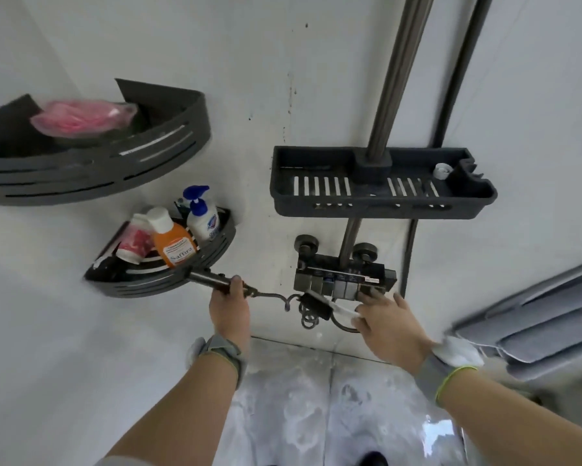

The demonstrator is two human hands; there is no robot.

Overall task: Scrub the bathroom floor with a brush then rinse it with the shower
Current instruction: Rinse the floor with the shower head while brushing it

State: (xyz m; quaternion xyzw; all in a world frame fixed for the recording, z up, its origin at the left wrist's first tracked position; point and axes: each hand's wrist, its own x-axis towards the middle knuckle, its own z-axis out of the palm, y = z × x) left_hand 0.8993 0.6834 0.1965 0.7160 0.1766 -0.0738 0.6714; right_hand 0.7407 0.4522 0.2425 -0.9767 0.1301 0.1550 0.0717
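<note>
Nearest, the bathroom floor lies foamy and wet below both forearms, so scrubbing looks done and rinsing due. The left hand has its fingers curled round the hand shower, held level just under the lower corner shelf, probably ready to aim down. The right hand pinches the white-handled brush while its straight fingers reach the mixer controls. Open wall separates the shelves from the tray above.
</note>
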